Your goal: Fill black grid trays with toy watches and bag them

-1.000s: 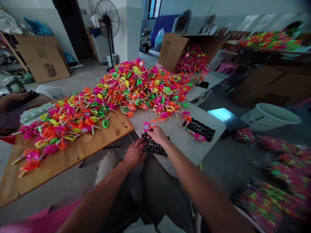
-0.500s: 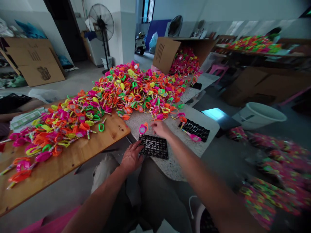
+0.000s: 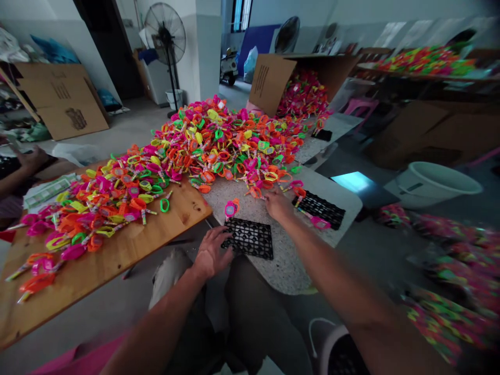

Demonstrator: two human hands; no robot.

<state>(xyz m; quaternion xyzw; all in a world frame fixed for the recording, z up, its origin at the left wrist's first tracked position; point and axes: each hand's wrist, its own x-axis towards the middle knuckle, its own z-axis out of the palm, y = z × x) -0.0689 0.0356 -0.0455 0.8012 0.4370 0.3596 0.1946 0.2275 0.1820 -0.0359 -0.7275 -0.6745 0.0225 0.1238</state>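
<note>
My left hand (image 3: 211, 253) rests at the left edge of a black plastic grid tray (image 3: 250, 238), fingers spread and thumb apart, touching its corner. Just beyond the tray lie a pink toy watch (image 3: 230, 209) and an orange one, side by side. My right hand (image 3: 278, 205) is at the front edge of the heap, fingertips pinched at the tube end of an orange toy watch (image 3: 255, 192). The heap of bright toy watches (image 3: 219, 140) spreads behind both hands. A second black grid tray (image 3: 322, 208) lies to the right, a pink toy watch (image 3: 320, 223) at its front edge.
Toy watches also cover the wooden table (image 3: 172, 219) on my left. A tipped cardboard box (image 3: 269, 86) spills more behind the heap. A glowing screen (image 3: 353, 180) and white bucket (image 3: 433, 182) stand right, near bagged watches (image 3: 464, 271). Another person's hand (image 3: 33, 159) shows far left.
My right hand has moved right along the heap's front edge, towards the second tray. My left hand stays at the tray, its thumb slightly lifted. The other person's hand has come into view.
</note>
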